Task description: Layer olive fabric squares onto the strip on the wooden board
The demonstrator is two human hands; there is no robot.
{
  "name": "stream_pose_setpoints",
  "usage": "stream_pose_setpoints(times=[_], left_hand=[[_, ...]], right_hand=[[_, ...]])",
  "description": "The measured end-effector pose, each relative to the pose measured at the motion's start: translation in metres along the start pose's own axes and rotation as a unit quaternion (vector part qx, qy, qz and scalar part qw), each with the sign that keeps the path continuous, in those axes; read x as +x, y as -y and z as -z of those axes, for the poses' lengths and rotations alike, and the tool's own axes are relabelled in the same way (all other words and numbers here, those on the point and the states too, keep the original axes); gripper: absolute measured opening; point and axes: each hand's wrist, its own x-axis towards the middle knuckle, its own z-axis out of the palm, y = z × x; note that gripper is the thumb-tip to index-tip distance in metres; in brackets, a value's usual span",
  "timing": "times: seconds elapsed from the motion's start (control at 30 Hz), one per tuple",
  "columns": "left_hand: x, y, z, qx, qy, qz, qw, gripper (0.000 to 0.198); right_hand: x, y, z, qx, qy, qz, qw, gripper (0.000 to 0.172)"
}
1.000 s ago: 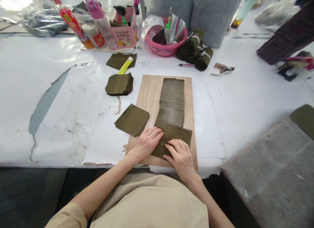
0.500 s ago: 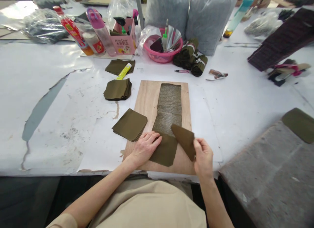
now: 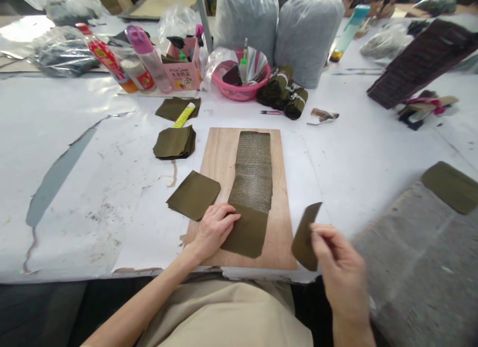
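A wooden board [image 3: 220,158] lies in front of me with a strip of overlapped olive-green squares [image 3: 253,173] running down its middle, their faces dull and grainy. My left hand [image 3: 213,229] rests flat, fingers spread, on the nearest olive square [image 3: 246,233] at the strip's near end. My right hand [image 3: 341,273] is off the board's right edge, pinching one loose olive square [image 3: 306,233] that hangs on edge in the air. A small pile of the same squares [image 3: 193,194] lies just left of the board.
Another stack of squares [image 3: 174,142] and a yellow glue tube [image 3: 184,115] lie farther back left. A pink basin [image 3: 242,84], a pink box [image 3: 181,73], bottles and olive rolls [image 3: 283,92] line the back. A grey felt slab [image 3: 418,257] with an olive piece [image 3: 450,186] sits at my right.
My right hand lifted the top olive square off the near end of the strip and carried it right, past the board's edge. My left hand stayed pressing on the square beneath.
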Motion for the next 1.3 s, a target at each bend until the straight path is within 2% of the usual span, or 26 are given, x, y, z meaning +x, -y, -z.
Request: stream_pose_setpoints(times=[0.1,0.2,0.3,0.4,0.47,0.57,0.63,0.7,0.83,0.93,1.1,1.3], left_hand=[[0.002,0.002,0.011,-0.053,-0.001,0.039,0.998,0.019],[0.003,0.002,0.018,-0.121,0.03,0.054,0.991,0.017],[0.001,0.002,0.019,-0.159,0.065,0.048,0.984,0.016],[-0.003,0.003,0.018,-0.149,0.084,0.035,0.985,0.017],[-0.005,0.004,0.017,-0.135,0.091,0.024,0.986,0.018],[-0.006,0.004,0.017,-0.105,0.093,0.007,0.99,0.019],[-0.005,0.004,0.017,-0.079,0.091,0.0,0.993,0.019],[-0.004,0.005,0.017,-0.05,0.088,-0.002,0.995,0.018],[-0.004,0.007,0.015,-0.008,0.075,-0.007,0.997,0.02],[-0.004,0.008,0.015,0.0,0.065,-0.013,0.998,0.02],[0.0,0.01,0.012,0.0,0.071,-0.031,0.997,0.021],[0.001,0.013,0.01,0.004,0.075,-0.034,0.997,0.02]], right_hand=[[-0.029,-0.003,-0.046,-0.053,0.174,0.037,0.983,0.014],[-0.044,-0.015,-0.082,-0.06,0.261,0.024,0.963,0.017],[-0.05,-0.023,-0.097,-0.054,0.329,0.011,0.943,0.014],[-0.05,-0.023,-0.095,-0.042,0.383,0.009,0.923,0.012],[-0.046,-0.023,-0.09,-0.065,0.366,0.036,0.928,0.012],[-0.033,-0.025,-0.085,-0.167,0.26,0.113,0.944,0.014],[-0.024,-0.029,-0.087,-0.248,0.193,0.163,0.935,0.016],[-0.018,-0.034,-0.09,-0.317,0.164,0.192,0.914,0.018],[-0.015,-0.041,-0.095,-0.382,0.167,0.202,0.886,0.017],[-0.017,-0.042,-0.094,-0.372,0.175,0.192,0.891,0.012],[-0.011,-0.04,-0.091,-0.337,0.172,0.182,0.908,0.013],[-0.003,-0.041,-0.093,-0.339,0.187,0.198,0.901,0.013]])
